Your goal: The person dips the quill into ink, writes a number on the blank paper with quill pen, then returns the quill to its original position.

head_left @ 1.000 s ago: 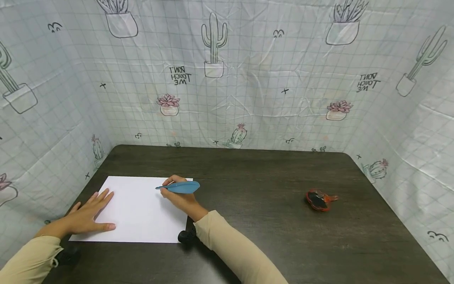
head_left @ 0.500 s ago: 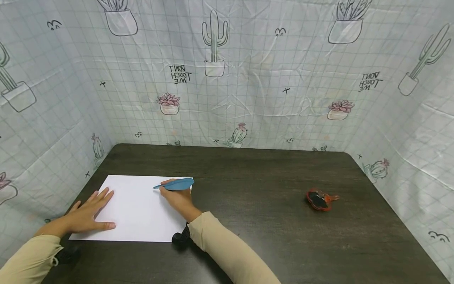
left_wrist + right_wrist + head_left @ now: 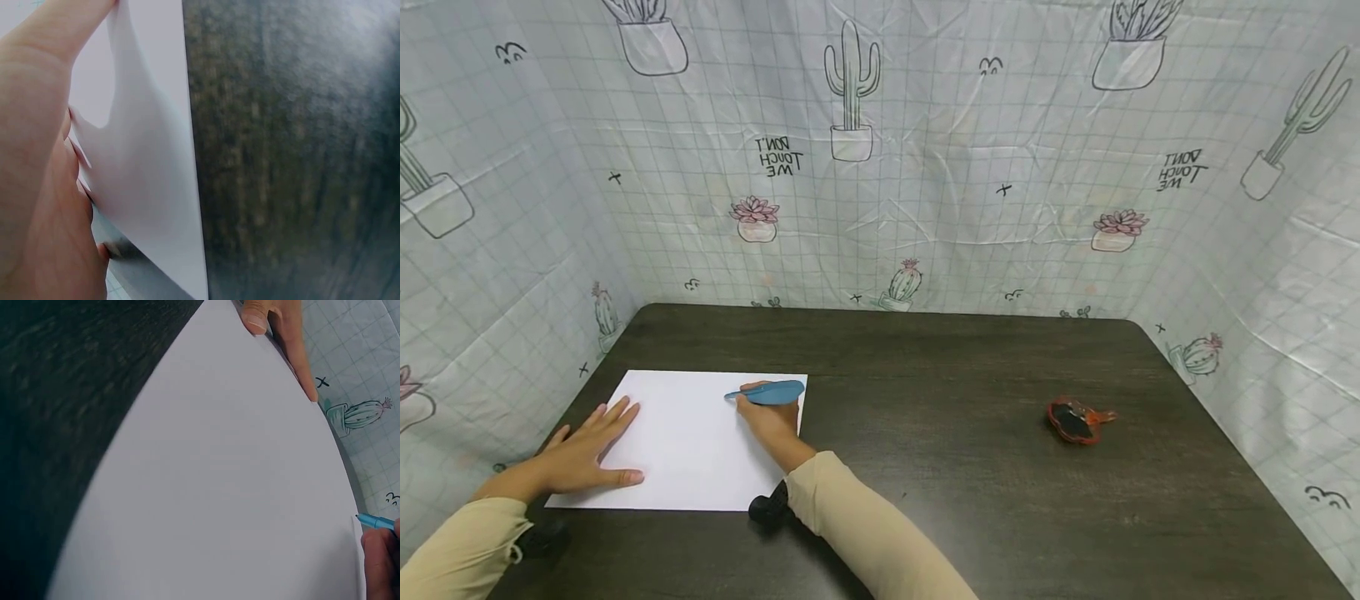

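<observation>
A white sheet of paper [image 3: 688, 454] lies on the left part of the dark table. My left hand [image 3: 587, 457] rests on its left side, fingers straight and spread, thumb apart. With the right hand [image 3: 775, 427] I pinch a blue feather-shaped pen [image 3: 781, 392] over the sheet's upper right part. In the right wrist view the pen's dark tip [image 3: 357, 516] is at the paper, though I cannot tell if it touches. Only the fingers [image 3: 379, 565] of that hand show there. The left wrist view has the left palm [image 3: 56, 231] beside the paper's near edge.
A small orange-rimmed object with a black face and a short handle [image 3: 1077, 422] lies on the right of the dark wooden table [image 3: 940, 467]. Cactus-printed white cloth [image 3: 925, 200] hangs behind and at both sides. A black wrist device [image 3: 767, 507] sits by the right sleeve.
The right hand and forearm have shifted to the left over the paper, with the pen lying slightly further left. My left hand and the sheet stay in place.
</observation>
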Motion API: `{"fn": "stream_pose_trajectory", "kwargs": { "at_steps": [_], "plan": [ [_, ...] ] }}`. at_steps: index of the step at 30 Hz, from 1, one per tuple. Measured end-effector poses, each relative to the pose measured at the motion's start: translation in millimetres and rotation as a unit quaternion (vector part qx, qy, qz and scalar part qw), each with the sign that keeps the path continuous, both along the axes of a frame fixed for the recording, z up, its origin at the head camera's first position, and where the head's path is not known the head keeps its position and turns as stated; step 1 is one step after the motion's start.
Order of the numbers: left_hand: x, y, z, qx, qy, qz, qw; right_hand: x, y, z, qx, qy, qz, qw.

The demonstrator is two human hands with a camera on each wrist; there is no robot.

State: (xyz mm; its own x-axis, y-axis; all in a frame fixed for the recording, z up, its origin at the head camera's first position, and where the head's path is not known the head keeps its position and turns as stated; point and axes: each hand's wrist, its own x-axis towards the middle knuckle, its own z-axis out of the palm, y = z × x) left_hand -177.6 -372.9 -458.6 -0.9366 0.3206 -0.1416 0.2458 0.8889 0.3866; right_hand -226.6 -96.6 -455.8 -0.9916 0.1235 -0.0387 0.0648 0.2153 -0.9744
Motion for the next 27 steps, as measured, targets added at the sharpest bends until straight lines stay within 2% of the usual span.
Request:
{"fn": "stream_pose_trajectory", "kwargs": {
  "at_steps": [8, 11, 19, 27],
  "plan": [
    [0.4, 1.1, 2.4, 0.000, 0.002, 0.000, 1.0000, 3.8, -4, -0.8, 0.019, 0.055, -0.017, 0.9981],
    [0.3, 1.8, 2.7, -0.003, 0.003, 0.000, 1.0000, 6.3, -5, -2.3, 0.008, 0.070, -0.020, 0.9973],
    [-0.7, 1.2, 0.1, -0.004, 0.002, -0.001, 1.0000, 14.3, -9, -6.6, -0.030, 0.065, -0.038, 0.9967],
    [-0.9, -0.4, -2.4, -0.006, 0.001, -0.002, 1.0000, 19.8, -9, -7.8, -0.036, 0.091, -0.040, 0.9944]
  ]
}}
